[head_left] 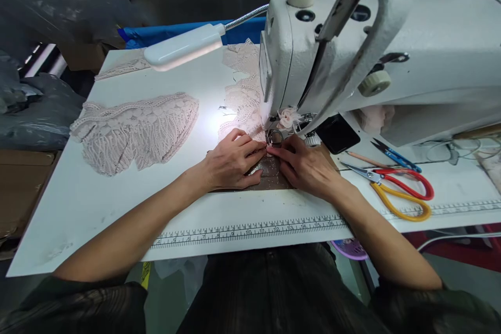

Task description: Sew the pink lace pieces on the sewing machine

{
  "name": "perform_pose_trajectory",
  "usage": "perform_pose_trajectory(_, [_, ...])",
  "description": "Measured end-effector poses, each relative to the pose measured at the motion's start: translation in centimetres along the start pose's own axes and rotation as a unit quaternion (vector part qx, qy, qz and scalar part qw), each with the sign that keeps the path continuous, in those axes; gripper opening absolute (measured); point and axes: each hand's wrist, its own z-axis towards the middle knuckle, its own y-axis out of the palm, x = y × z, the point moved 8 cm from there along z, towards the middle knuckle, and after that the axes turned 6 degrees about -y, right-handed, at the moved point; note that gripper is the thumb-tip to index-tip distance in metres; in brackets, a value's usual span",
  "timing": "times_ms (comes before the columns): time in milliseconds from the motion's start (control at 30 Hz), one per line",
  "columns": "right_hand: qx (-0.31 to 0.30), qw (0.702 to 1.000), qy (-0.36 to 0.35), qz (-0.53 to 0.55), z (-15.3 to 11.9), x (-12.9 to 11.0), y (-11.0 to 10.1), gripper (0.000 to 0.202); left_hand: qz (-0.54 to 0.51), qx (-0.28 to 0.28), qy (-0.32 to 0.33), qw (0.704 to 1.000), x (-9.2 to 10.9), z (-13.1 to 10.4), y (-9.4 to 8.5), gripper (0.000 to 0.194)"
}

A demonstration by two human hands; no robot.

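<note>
At the sewing machine point(336, 47), both hands meet by the presser foot. My left hand point(237, 162) bends over pale pink lace point(245, 98), its fingertips on the edge near the needle and the thumb set apart below. From the other side my right hand point(307, 164) has its forefinger and thumb closed at the same edge, just in front of the foot. Under the hands lies the brown and metal bed plate point(268, 175). Fingers and the foot hide most of the lace edge and the needle tip.
A pile of lace pieces point(136, 130) lies on the left of the white table point(219, 214). A lamp point(186, 47) shines over it. Right of the machine head are a black phone point(337, 134), blue thread snips point(397, 155), a pencil point(364, 157) and red-and-yellow-handled scissors point(403, 188).
</note>
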Motion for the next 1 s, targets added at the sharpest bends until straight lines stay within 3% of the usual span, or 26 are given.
perform_pose_trajectory(333, [0.012, 1.0, -0.02, -0.012, 0.0, -0.8, -0.5, 0.037, 0.032, -0.015, -0.01, 0.999, -0.3, 0.5, 0.3, 0.032])
perform_pose_trajectory(833, [-0.083, 0.992, 0.064, -0.064, 1.2, -1.3, 0.2, 0.039, 0.054, -0.028, -0.015, 0.998, -1.2, 1.0, 0.4, 0.042])
perform_pose_trajectory(1000, [-0.06, 0.992, 0.094, -0.052, 0.4, -1.3, 0.3, 0.041, 0.057, -0.031, -0.022, 0.998, -1.3, 1.0, 0.6, 0.046])
